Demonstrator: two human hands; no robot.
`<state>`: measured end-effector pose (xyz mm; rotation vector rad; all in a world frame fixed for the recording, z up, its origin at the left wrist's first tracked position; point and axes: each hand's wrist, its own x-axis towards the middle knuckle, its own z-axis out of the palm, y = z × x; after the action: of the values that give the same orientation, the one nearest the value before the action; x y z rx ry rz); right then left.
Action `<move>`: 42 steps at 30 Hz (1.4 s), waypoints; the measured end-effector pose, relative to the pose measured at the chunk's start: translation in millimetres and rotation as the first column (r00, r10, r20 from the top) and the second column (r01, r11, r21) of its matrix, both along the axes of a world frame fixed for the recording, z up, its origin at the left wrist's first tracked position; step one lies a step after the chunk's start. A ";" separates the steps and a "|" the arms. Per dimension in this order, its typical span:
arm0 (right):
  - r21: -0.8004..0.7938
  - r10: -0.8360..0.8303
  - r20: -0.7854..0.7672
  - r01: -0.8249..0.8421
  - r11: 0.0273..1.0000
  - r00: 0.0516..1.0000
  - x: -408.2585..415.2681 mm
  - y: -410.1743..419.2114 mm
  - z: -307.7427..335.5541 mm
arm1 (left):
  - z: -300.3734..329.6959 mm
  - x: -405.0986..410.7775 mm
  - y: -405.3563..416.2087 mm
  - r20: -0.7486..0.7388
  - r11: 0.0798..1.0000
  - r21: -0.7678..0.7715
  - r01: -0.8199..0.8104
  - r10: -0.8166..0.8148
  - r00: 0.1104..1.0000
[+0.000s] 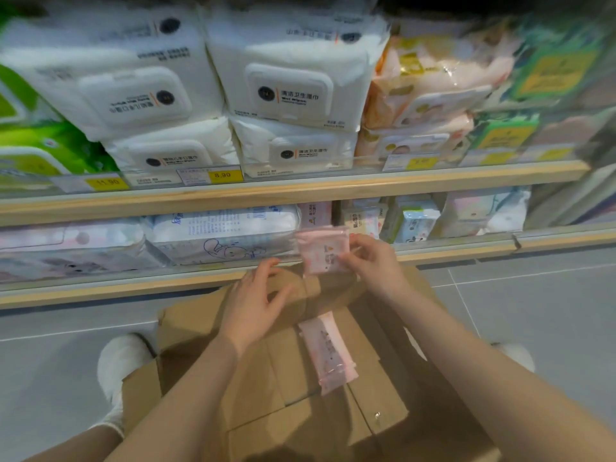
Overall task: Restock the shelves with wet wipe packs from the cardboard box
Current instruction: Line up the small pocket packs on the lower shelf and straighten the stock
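We have a single wide-angle view, worn on the head, looking forward and steeply down. It sits close above the open brown cardboard box (300, 378) on the grey tiled floor (533, 311), facing the light wooden-edged shelves (300, 188), whose lines bow.

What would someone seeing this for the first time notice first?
Probably the small pink wipe pack pinched in the right hand at the lower shelf's front edge, with the left hand open beside it. Below them lies an open cardboard box with another pink pack inside. Above, big white wipe packs fill the upper shelf.
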<state>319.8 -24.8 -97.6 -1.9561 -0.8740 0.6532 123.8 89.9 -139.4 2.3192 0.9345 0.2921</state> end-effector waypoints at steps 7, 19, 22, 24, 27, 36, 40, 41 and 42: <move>-0.007 -0.133 0.170 0.136 0.991 0.976 32.1 44.8 -21.3 | -53.2 -25.8 12.5 -0.350 0.944 0.169 0.284 -0.212 0.912; -0.237 -0.131 0.101 0.152 0.959 0.986 55.2 104.3 -92.4 | -65.1 -25.6 13.4 -0.303 0.895 0.341 0.288 -0.185 0.935; -0.205 -0.136 0.079 0.149 0.967 0.988 49.2 92.9 -83.0 | -63.0 -25.1 13.3 -0.311 0.904 0.318 0.286 -0.186 0.932; -0.171 -0.134 0.064 0.143 0.975 0.989 40.0 80.8 -67.4 | -59.4 -25.7 11.1 -0.324 0.909 0.299 0.290 -0.189 0.927; -0.072 -0.127 0.068 0.132 0.989 0.990 15.8 52.0 -37.2 | -52.4 -27.4 8.0 -0.306 0.921 0.280 0.271 -0.182 0.934; -0.128 -0.035 -0.052 0.028 0.991 0.998 -59.0 -81.2 -52.3 | -59.7 -51.6 -61.6 -0.246 0.889 0.269 0.372 -0.310 0.918; -0.310 -0.182 -0.101 0.143 0.940 0.978 -64.0 -104.2 -94.0 | -89.7 -68.2 -71.0 -0.499 0.924 0.052 0.379 -0.305 0.811; -0.350 -0.215 -0.107 0.165 0.922 0.971 -65.0 -105.5 -103.0 | -96.2 -73.4 -70.3 -0.527 0.933 0.025 0.358 -0.292 0.798; -0.379 -0.226 -0.097 0.174 0.909 0.969 -65.8 -105.5 -110.8 | -104.9 -78.4 -68.5 -0.549 0.939 -0.012 0.345 -0.295 0.782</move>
<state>254.0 -130.3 -208.3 -2.2649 -0.4762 0.8671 45.3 21.4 -244.3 2.6479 0.7575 -0.5136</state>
